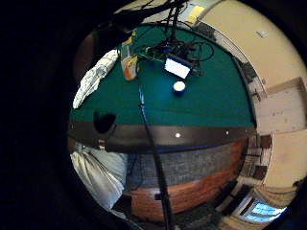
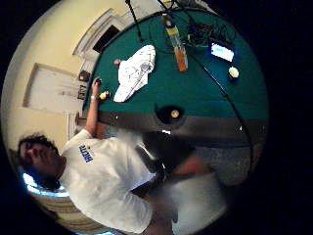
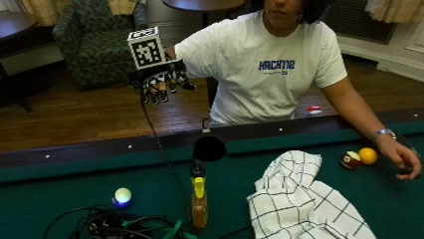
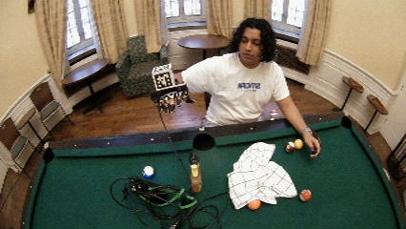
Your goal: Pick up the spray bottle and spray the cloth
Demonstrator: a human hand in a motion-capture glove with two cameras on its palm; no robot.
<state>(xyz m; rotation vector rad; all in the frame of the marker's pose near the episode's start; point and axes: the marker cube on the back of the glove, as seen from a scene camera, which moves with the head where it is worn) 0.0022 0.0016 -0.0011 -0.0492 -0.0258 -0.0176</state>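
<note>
On the green worktop (image 3: 59, 184), the checked cloth (image 3: 301, 204) lies soft and crumpled beside the upright spray bottle (image 3: 198, 196), probably light, rigid and slick; grasp its neck below the trigger. The gloved right hand (image 3: 159, 82) hangs raised, fingers (image 3: 154, 94) relaxed, empty.

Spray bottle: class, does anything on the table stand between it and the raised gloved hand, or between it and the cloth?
Nothing visible does. The gloved hand hangs in the air above the table's rail, holding nothing. The spray bottle stands upright on the felt just beyond the side pocket, and bare felt separates it from the cloth.
</note>
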